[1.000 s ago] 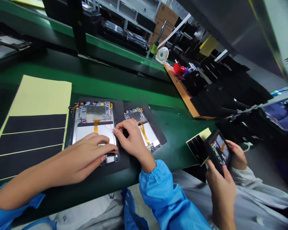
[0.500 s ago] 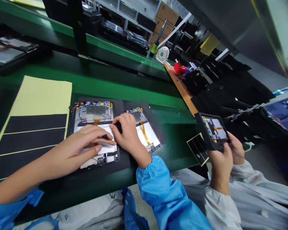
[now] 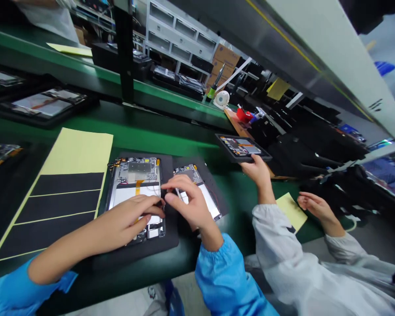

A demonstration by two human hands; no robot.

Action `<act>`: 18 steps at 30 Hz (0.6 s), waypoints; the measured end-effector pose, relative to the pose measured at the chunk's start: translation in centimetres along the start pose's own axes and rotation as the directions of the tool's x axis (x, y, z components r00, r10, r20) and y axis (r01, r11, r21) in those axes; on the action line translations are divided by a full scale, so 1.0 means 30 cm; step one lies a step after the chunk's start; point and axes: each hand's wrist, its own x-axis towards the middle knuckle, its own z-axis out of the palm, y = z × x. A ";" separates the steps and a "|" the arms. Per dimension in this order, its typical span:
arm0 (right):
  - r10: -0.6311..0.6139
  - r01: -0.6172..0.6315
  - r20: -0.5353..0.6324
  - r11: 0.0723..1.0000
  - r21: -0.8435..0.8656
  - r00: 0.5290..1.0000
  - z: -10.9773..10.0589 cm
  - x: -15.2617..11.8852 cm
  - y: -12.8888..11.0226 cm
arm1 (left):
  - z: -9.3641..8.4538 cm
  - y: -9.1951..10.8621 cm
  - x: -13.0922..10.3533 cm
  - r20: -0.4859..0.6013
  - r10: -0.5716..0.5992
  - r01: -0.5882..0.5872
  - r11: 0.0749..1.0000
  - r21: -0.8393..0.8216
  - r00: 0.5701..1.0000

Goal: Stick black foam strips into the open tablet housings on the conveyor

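Observation:
An opened tablet [image 3: 138, 189], with its circuit board, white battery and orange ribbon cable bare, lies on a black pad [image 3: 171, 232]. Over its lower right part rests my left hand [image 3: 127, 221], fingers bent together; a small dark bit shows at the tips, too unclear to name. My right hand [image 3: 191, 202] is at the tablet's right edge, thumb and forefinger drawn close near thin wires. What it pinches, if anything, cannot be made out. Partly behind that hand lies a second opened tablet [image 3: 207, 197].
A yellow backing sheet [image 3: 80, 151] with black adhesive strips [image 3: 66, 204] lies left. More opened tablets in black trays [image 3: 46, 103] stand beyond it. At right, a co-worker's hand [image 3: 258, 175] holds a framed tablet [image 3: 242, 147] above the bench; a small yellow sheet [image 3: 291, 210] lies near.
My left hand has shifted right and down, its fingertips now near the tablet's right edge. The black piece between its fingers shows less. The co-worker has moved the framed tablet away, now one-handed.

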 end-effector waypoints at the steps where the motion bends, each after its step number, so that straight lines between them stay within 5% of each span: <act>1: -0.035 0.035 0.043 0.999 -0.005 0.998 -0.009 -0.008 -0.009 | -0.003 0.003 0.003 -0.001 -0.004 0.004 1.000 -0.014 1.000; 11: -0.247 0.230 -0.028 0.935 -0.270 0.969 0.042 -0.028 0.004 | 0.002 0.001 0.006 -0.010 -0.080 0.079 0.992 -0.100 0.997; 15: -0.339 0.321 -0.002 0.892 -0.317 0.941 0.018 -0.047 -0.025 | 0.002 -0.011 0.010 0.018 -0.106 0.108 0.973 -0.202 0.994; 18: -0.292 0.266 -0.070 0.929 -0.256 0.954 -0.015 -0.075 -0.057 | -0.011 -0.012 0.026 0.072 -0.144 0.158 0.947 -0.280 0.987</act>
